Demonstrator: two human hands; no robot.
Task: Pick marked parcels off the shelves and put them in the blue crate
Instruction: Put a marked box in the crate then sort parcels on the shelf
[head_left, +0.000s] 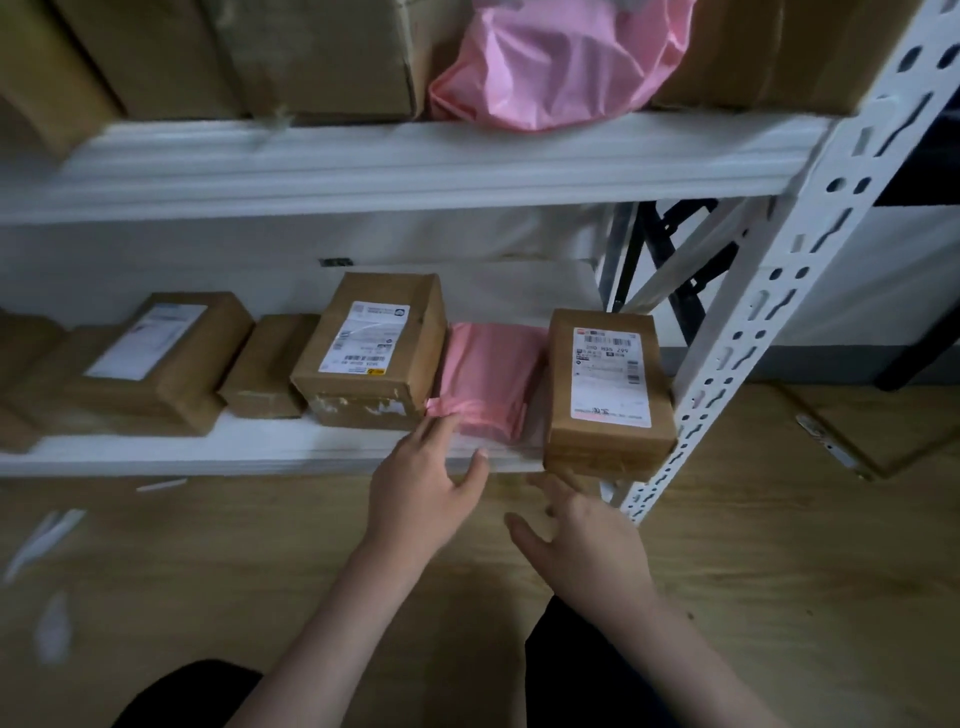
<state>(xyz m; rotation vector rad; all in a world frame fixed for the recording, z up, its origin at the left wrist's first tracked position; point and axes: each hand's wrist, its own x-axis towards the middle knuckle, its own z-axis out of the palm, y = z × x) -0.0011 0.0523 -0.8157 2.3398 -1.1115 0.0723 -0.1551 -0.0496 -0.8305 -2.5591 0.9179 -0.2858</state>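
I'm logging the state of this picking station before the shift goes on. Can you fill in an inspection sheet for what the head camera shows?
Surface: lower white shelf, parcels in a row along it; upper shelf also loaded.
Job's things: pink poly mailer lying between the big labelled box and the right labelled box; blue crate not in view.
Clutter: pink bag and large cartons on the upper shelf; white scraps on the wooden floor.
Grippers: left hand open, fingers at the mailer's front edge; right hand open, below the right box.
Cables: nothing seen.
Surroundings: white slotted upright; flat cardboard on the floor.
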